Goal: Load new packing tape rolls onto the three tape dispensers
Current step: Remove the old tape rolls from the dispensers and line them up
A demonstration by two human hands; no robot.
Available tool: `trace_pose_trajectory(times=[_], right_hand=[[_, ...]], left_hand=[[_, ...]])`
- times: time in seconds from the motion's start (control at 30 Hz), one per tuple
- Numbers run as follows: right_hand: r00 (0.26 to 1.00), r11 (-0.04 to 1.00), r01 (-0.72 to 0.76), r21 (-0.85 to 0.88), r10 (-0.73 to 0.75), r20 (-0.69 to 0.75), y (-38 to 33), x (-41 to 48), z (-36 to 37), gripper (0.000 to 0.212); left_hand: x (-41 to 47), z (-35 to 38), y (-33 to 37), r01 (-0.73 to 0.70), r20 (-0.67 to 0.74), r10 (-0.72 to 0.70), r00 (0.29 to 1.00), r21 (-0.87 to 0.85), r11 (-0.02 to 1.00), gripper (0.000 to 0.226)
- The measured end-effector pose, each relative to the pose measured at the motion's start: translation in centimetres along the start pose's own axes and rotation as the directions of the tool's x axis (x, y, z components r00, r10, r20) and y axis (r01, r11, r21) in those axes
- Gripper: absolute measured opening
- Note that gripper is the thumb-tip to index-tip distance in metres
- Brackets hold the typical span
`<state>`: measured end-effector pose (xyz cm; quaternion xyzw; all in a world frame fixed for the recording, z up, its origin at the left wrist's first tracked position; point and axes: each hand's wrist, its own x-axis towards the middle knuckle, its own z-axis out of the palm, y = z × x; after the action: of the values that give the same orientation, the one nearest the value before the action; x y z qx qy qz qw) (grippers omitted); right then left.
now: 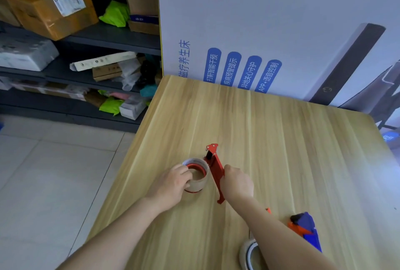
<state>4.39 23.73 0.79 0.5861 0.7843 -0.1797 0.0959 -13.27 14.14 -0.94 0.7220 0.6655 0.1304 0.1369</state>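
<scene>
A red metal tape dispenser (pixel 215 164) stands on edge on the wooden table (pixel 292 150), near its front left. A roll of clear packing tape (pixel 198 180) sits on the dispenser's red hub. My left hand (pixel 171 185) grips the roll from the left, fingers curled over its rim. My right hand (pixel 237 182) holds the dispenser's handle from the right. A blue and orange dispenser (pixel 306 229) lies at the front right, partly behind my right forearm. Another tape roll (pixel 249 253) lies at the bottom edge, half hidden by that arm.
A large printed cardboard box (pixel 270 31) stands upright along the table's back edge. Dark shelving (pixel 97 38) with parcels and bags fills the left background. Tiled floor (pixel 43 172) lies left of the table edge.
</scene>
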Motion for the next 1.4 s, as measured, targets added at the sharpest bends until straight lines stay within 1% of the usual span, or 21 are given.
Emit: trace_pose_trajectory(times=[0.1,0.13,0.17,0.27,0.33,0.4,0.5,0.57,0.63,0.67,0.7,0.73,0.8,0.9,0.93,1.1,1.2,1.3,1.4], right_hand=[[1.0,1.0,0.015,0.003,-0.015,-0.012,-0.4,1.8,0.4,0.016],[1.0,1.0,0.013,0.006,-0.013,-0.019,-0.4,2.3,0.6,0.015],[1.0,1.0,0.005,0.014,-0.005,-0.025,-0.4,2.8,0.7,0.015],[0.999,0.999,-0.016,0.04,0.018,-0.037,-0.4,3.9,0.9,0.014],[0.999,0.999,-0.024,0.048,0.026,-0.041,-0.4,4.6,1.0,0.012],[0.999,0.997,-0.033,0.067,0.036,-0.034,-0.4,5.1,1.1,0.01],[0.999,0.996,-0.028,0.086,0.031,-0.04,-0.5,5.5,1.2,0.008],[0.998,0.995,-0.022,0.095,0.027,-0.049,-0.5,5.7,1.2,0.008],[0.998,0.994,-0.022,0.107,0.028,-0.05,-0.5,5.9,1.2,0.007],[0.998,0.994,-0.022,0.11,0.028,-0.051,-0.5,5.9,1.2,0.006],[0.998,0.993,-0.02,0.114,0.026,-0.054,-0.6,5.9,1.2,0.006],[0.998,0.992,-0.017,0.123,0.024,-0.057,-0.6,5.8,1.2,0.007],[0.998,0.989,-0.012,0.145,0.021,-0.066,-0.6,5.6,1.4,0.011],[0.996,0.986,0.01,0.169,0.004,-0.084,-0.6,5.0,1.6,0.014],[0.996,0.984,0.021,0.179,-0.006,-0.085,-0.6,4.7,1.8,0.016],[0.996,0.961,0.071,0.269,-0.052,-0.076,-0.5,1.6,2.4,0.025],[0.995,0.942,0.092,0.322,-0.078,-0.054,-0.3,-0.7,2.5,0.027],[0.992,0.944,0.118,0.307,-0.125,0.001,0.5,-3.5,3.0,0.029],[0.982,0.954,0.135,0.269,-0.166,0.096,1.8,-6.6,3.7,0.025]], left_hand=[[1.6,-0.8,-0.7,-0.15,0.093,0.145,0.985,0.048,0.988,0.012],[2.2,-1.2,-0.7,-0.158,0.118,0.151,0.981,0.044,0.987,0.01],[3.0,-1.4,-0.8,-0.125,0.124,0.12,0.985,0.037,0.991,0.008],[5.4,-1.6,-2.1,0.051,-0.006,-0.051,0.999,-0.037,0.998,0.012],[6.9,-1.4,-3.3,0.14,-0.081,-0.147,0.986,-0.079,0.987,0.013],[8.1,-1.0,-4.4,0.215,-0.124,-0.226,0.966,-0.095,0.972,0.014],[10.1,-0.4,-5.6,0.301,-0.146,-0.312,0.939,-0.092,0.949,0.015],[11.6,0.2,-6.0,0.336,-0.084,-0.345,0.935,-0.106,0.936,0.025],[12.5,0.9,-6.0,0.328,0.005,-0.329,0.944,-0.115,0.938,0.043],[12.7,1.2,-5.8,0.297,0.01,-0.297,0.955,-0.105,0.949,0.049],[12.6,1.5,-5.5,0.248,-0.016,-0.25,0.968,-0.074,0.966,0.048],[12.4,1.9,-5.2,0.202,-0.046,-0.203,0.978,-0.035,0.979,0.041],[11.4,2.7,-4.6,0.212,-0.033,-0.211,0.977,0.015,0.977,0.021],[10.0,3.8,-4.4,0.352,0.125,-0.347,0.93,-0.019,0.936,0.019],[9.5,3.9,-4.3,0.371,0.129,-0.364,0.922,-0.037,0.928,0.018],[6.5,4.0,-2.4,0.411,0.074,-0.405,0.911,-0.111,0.905,0.023],[3.8,4.6,-0.8,0.436,0.057,-0.433,0.9,-0.129,0.89,0.024],[0.4,5.3,1.1,0.467,0.053,-0.464,0.884,-0.14,0.873,0.024],[-3.5,6.0,3.6,0.495,0.043,-0.493,0.869,-0.118,0.861,0.023]])
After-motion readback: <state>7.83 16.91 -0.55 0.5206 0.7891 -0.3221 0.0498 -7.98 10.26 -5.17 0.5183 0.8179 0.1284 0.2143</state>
